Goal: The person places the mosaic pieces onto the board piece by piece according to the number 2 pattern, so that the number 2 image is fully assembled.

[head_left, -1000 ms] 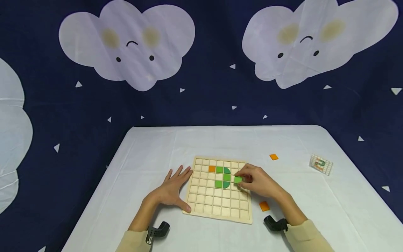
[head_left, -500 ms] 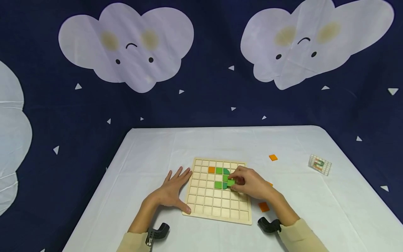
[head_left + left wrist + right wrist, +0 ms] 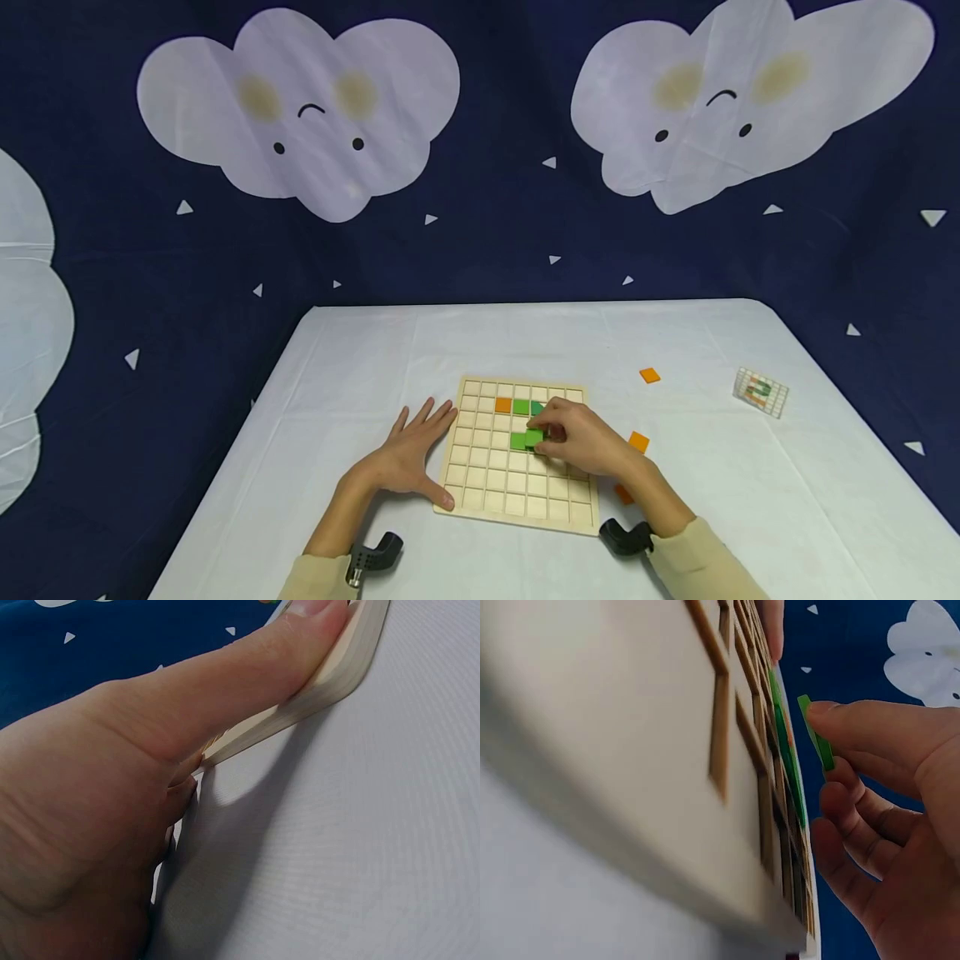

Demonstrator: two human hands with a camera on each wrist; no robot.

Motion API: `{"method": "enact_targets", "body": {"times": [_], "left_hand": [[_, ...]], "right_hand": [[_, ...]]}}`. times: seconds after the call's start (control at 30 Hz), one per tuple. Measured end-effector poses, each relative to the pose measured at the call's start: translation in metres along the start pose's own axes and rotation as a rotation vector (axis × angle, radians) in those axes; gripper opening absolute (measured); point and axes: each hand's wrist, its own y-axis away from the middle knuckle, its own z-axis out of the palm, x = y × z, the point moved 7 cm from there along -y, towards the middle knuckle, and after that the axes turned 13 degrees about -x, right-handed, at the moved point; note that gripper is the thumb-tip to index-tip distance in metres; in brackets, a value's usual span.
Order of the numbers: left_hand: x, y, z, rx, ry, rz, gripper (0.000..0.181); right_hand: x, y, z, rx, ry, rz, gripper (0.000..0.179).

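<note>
Since a second earlier, my right hand [image 3: 588, 437] had carried the green tile [image 3: 534, 437], pinched between thumb and fingers, leftward across the board [image 3: 516, 481] until it hovered just above the coloured pieces [image 3: 521, 407] there. My left hand [image 3: 408, 450] stayed splayed at the board's left edge, thumb on its near corner. The tile was flat and square, the board pale wood ribbed into square cells, the white cloth [image 3: 382, 825] finely woven.

Tiles [image 3: 503, 405] in board [image 3: 495, 478] on tbl [image 3: 352, 358], loose tiles [image 3: 649, 376] R, card [image 3: 761, 392] farther R.
</note>
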Motion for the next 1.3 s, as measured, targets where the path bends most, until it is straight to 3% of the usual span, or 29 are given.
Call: {"method": "enact_targets", "body": {"times": [0.63,0.9,1.3], "left_hand": [[0.001,0.001,-0.002,0.002,0.002,0.017,0.143],[0.000,0.000,0.000,0.001,0.000,0.015,0.143],[-0.001,-0.001,0.000,-0.001,0.003,0.005,0.143]], "right_hand": [[-0.015,-0.022,0.000,-0.055,0.018,0.018,0.028],[-0.010,-0.033,0.007,-0.084,0.013,0.006,0.027],[-0.016,-0.045,0.015,-0.144,0.089,0.030,0.025]]}}
